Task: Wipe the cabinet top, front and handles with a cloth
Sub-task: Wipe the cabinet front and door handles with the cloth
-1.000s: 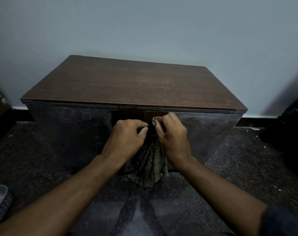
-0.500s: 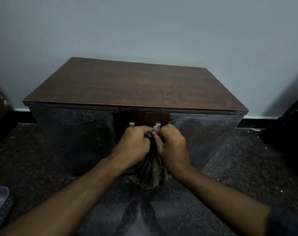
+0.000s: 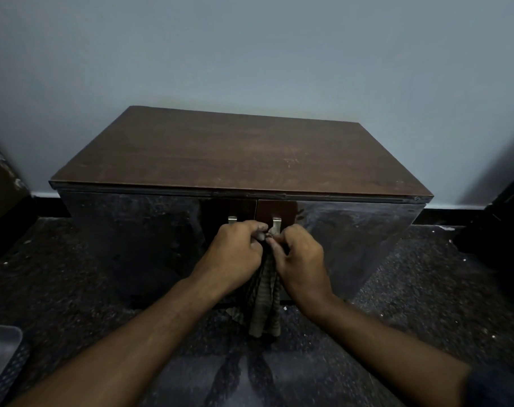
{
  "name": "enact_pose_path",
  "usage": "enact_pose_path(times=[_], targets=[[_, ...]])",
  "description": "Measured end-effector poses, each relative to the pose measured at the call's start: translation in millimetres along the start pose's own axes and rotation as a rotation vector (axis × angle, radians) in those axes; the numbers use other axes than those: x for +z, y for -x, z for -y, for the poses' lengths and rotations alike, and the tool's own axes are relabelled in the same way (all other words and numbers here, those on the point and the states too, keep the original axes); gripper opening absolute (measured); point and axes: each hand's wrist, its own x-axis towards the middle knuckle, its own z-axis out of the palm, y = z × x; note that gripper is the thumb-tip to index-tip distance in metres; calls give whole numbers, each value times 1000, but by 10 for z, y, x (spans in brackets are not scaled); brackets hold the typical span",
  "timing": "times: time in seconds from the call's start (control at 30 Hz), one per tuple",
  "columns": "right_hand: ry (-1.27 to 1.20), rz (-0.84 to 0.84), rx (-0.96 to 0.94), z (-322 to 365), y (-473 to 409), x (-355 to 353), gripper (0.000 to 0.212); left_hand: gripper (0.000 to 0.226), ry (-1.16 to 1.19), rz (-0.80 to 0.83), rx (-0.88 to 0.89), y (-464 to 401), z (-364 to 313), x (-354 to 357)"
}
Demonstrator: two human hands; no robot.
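- Nearest to me, my two bare forearms reach forward from the bottom corners and converge on the middle of the cabinet front; a dark sleeve (image 3: 496, 389) shows at the lower right edge.
- At the lower left edge I see part of a grey mesh-sided container (image 3: 0, 356) on the dark speckled floor (image 3: 73, 289).
- A striped cloth (image 3: 264, 304) hangs down between my wrists, its lower end dangling in front of the cabinet base, its upper part bunched up into my fingers.
- My left hand (image 3: 235, 254) is curled tight, fingers and thumb pinching the top of the cloth just beside the right handle.
- My right hand (image 3: 301, 259) is curled too, fingertips pinching the same bunched bit of cloth; the two hands meet knuckle to knuckle.
- The cloth is pressed against the lower part of the right metal handle (image 3: 276, 224), whose upper end shows above my fingers.
- The left metal handle (image 3: 232, 219) peeks out just above my left knuckles; I cannot tell whether anything touches it.
- The cabinet (image 3: 132, 230) has two glossy dark doors that reflect the floor, meeting at a seam between the handles.
- Its brown wood-grain top (image 3: 241, 154) carries faint pale scuffs toward the right.
- Behind it stands a plain pale blue-grey wall (image 3: 250, 54) with a dark skirting along the floor.
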Motion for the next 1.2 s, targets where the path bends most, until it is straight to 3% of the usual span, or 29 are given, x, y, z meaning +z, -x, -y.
enact_pose_path(times=[0.13, 0.27, 0.47, 0.63, 0.87, 1.0, 1.2], targets=[[27, 18, 64, 35, 6, 0, 28, 44, 5, -1, 26, 23, -35, -11], [-41, -137, 129, 71, -187, -65, 13, 45, 7, -13, 37, 14, -68, -47], [-29, -151, 129, 17, -107, -71, 13, 46, -1, -5, 30, 41, -19, -63], [-29, -99, 8, 93, -187, -86, 13, 47, 4, 15, 55, 16, -60, -28], [-183, -176, 448, 66, -126, -43, 9, 45, 1, -11, 57, 34, -28, -53], [-144, -94, 621, 4, -56, 2, 16, 45, 9, 3, 66, 34, -45, -31], [-58, -2, 551, 2, -58, -6, 17, 45, 2, -11, 53, 26, -71, -6]])
